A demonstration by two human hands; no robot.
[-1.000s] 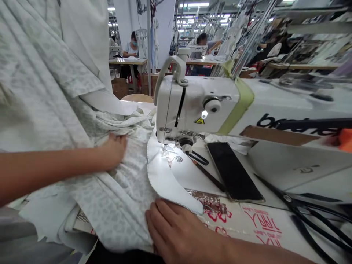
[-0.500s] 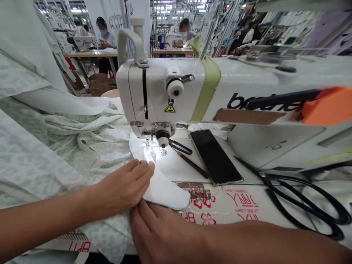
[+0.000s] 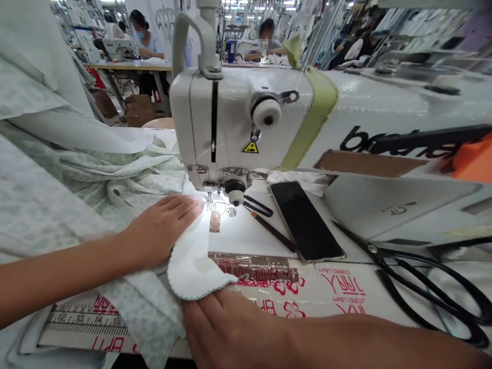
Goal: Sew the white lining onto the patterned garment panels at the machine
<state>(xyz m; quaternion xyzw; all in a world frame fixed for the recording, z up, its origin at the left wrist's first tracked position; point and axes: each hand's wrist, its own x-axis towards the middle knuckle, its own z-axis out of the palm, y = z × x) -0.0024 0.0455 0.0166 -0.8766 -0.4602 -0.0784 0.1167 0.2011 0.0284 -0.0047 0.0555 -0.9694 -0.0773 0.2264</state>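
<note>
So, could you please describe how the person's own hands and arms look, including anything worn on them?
The left hand and the right hand wear no gloves. No sleeve shows on the left forearm or the right forearm, and no watch or bracelet is visible. Some fingers are partly hidden, so rings cannot be ruled out.

We look forward and down from head height, the left hand (image 3: 165,225) and right hand (image 3: 226,328) close below us, the sewing machine (image 3: 238,118) just beyond, a co-worker's table (image 3: 134,65) farther off, upper left
</note>
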